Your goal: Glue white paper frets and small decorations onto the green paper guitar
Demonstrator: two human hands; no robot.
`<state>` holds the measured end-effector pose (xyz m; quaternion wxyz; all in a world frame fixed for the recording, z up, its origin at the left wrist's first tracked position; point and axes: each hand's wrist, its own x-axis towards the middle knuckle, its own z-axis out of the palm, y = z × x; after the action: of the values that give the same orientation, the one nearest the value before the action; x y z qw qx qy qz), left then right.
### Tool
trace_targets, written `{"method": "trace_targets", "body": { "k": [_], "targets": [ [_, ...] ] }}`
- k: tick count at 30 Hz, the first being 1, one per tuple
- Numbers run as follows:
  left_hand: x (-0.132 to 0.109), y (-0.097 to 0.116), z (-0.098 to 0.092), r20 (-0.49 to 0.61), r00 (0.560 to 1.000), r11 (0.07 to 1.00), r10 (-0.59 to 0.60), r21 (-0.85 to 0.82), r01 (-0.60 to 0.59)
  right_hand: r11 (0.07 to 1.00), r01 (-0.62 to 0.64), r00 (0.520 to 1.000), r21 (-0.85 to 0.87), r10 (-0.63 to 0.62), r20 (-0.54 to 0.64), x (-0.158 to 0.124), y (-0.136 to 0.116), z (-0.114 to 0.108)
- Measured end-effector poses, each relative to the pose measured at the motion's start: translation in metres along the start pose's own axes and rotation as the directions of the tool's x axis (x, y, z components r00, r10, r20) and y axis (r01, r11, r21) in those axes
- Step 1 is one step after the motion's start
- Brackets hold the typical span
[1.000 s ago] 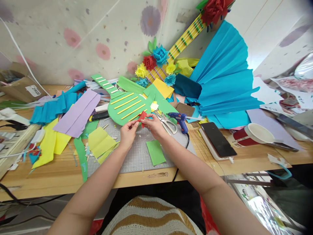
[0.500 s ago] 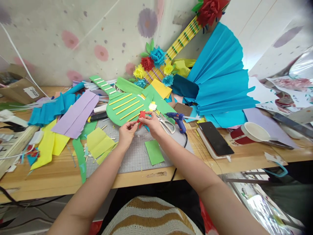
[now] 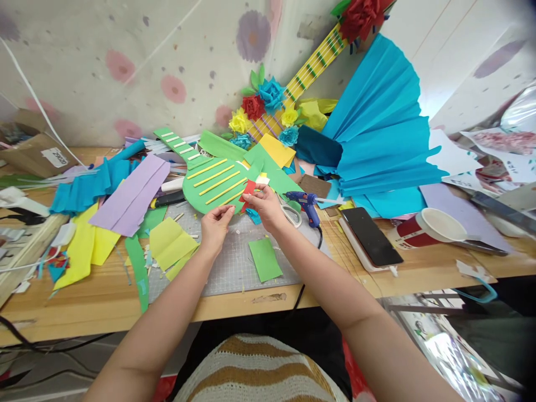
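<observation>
A small red piece of paper (image 3: 248,191) is pinched between the thumb and fingers of my right hand (image 3: 267,207). To its left, my left hand (image 3: 214,228) has its thumb and fingertips pressed together; whatever they hold, if anything, is too small to make out. Both hands hover by the lower edge of a green paper guitar (image 3: 196,195) with yellow strips on its body and white ones on its neck. Beside my right hand lie scissors (image 3: 292,215), partly covered, and a blue scrap (image 3: 253,216). A blue glue gun (image 3: 307,206) rests farther right.
A grey cutting mat (image 3: 228,276) carries a green paper square (image 3: 265,259) and yellow-green paper (image 3: 171,241). Purple paper (image 3: 130,195) lies left. Rightward are a phone (image 3: 372,235), a paper cup (image 3: 431,229) and blue crepe paper (image 3: 381,134). A yellow flowered guitar (image 3: 312,70) leans behind.
My hands have drawn apart, the left one shifting slightly left. The red paper, earlier between both hands, is now in my right hand alone and shows more of its flat face.
</observation>
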<state>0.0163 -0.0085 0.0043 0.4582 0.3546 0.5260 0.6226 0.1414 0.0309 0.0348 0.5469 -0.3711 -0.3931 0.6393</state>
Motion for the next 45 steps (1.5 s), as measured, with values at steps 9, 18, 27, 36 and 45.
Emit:
{"method": "trace_targets", "body": {
  "k": [9, 18, 27, 36, 45],
  "targets": [
    [0.001, 0.000, 0.000, 0.051, 0.999, 0.998, -0.005, -0.056, 0.008, 0.865, 0.019, 0.994, -0.502, -0.070, -0.083, 0.000, 0.006, -0.038],
    [0.001, -0.001, 0.000, 0.077, 0.997, 0.998, 0.018, -0.065, -0.013, 0.435, 0.144, 0.966, -0.889, -0.256, 0.031, -0.015, -0.014, -0.049],
    [0.002, -0.006, -0.003, 0.048, 0.994, 0.995, 0.101, -0.017, -0.101, 0.449, 0.123, 0.966, -0.885, -0.257, 0.004, -0.051, -0.020, -0.099],
    [-0.003, -0.004, -0.002, 0.031, 0.973, 0.961, 0.229, 0.153, -0.230, 0.090, -0.185, 0.858, -0.979, -0.470, -0.205, -0.046, -0.031, -0.158],
    [0.001, -0.009, -0.009, 0.042, 0.947, 0.909, 0.317, 0.273, -0.316, 0.522, -0.177, 0.867, -0.834, -0.319, -0.383, -0.017, -0.012, -0.157]
  ]
}}
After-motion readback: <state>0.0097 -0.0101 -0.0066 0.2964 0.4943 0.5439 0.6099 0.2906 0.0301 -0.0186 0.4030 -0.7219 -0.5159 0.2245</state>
